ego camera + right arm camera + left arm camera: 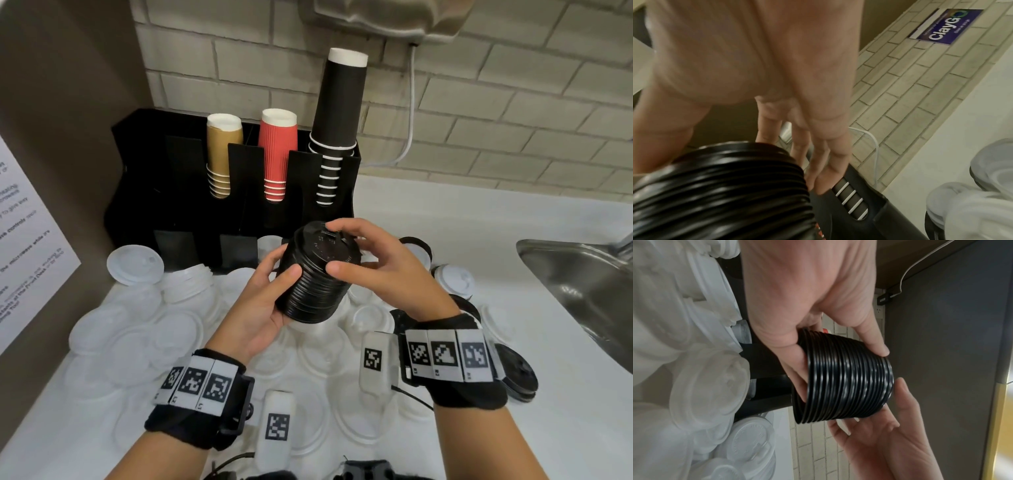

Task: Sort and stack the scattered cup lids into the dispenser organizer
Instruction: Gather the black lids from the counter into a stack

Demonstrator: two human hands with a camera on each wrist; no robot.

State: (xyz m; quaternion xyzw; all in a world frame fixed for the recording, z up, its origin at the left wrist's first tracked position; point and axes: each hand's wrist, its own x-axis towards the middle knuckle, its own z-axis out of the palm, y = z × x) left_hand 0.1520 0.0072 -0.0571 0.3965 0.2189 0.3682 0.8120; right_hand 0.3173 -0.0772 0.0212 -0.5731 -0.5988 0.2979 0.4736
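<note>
Black lid stack (317, 274): we hold it tilted, in the air just in front of the dispenser organizer (144, 178).
Left hand (260, 308): fingers and thumb curled round the stack's lower ribbed side.
Right hand (380, 267): thumb and fingertips spread, pinching the top lid's rim.
Handling: we judge it light, thin plastic, smooth and prone to sliding apart.
Hold: we'd clamp both ends, squeezing gently.
White lids (137, 335): scattered on the counter in front of the organizer.
</note>
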